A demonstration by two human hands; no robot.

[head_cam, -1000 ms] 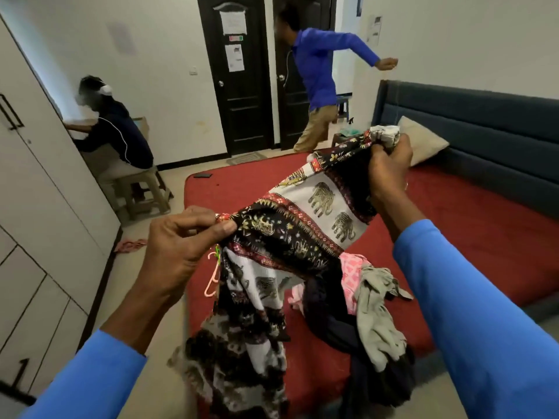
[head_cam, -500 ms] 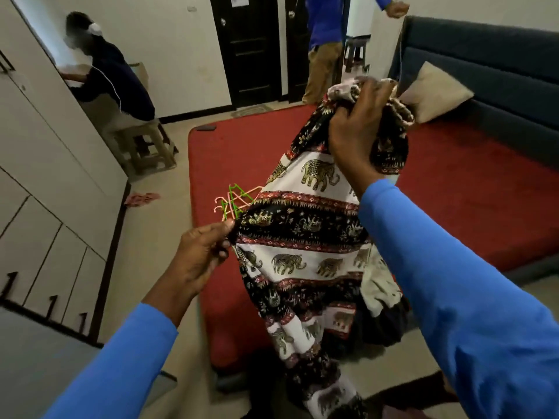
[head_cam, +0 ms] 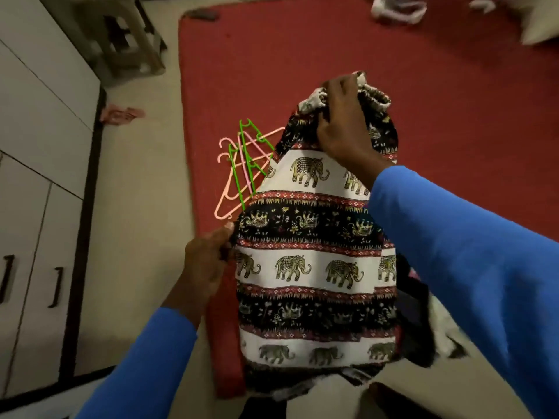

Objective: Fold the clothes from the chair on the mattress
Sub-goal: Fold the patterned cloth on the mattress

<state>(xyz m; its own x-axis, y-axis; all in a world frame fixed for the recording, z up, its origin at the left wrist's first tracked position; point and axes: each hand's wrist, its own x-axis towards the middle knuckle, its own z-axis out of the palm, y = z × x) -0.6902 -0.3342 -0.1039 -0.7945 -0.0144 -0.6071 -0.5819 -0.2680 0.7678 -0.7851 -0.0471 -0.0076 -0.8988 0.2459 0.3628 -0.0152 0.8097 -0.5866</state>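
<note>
While our right hand grips the gathered waistband and our left hand pinches the side edge, the elephant-print trousers hang over the red mattress, beside plastic hangers. Best we lay them flat, edges taut, legs aligned, before folding.

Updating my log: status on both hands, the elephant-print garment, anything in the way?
Left hand pinches the elephant-print garment at its side; right hand grips its gathered top. Garment spread above the red mattress. Plastic hangers lie partly behind it.
</note>
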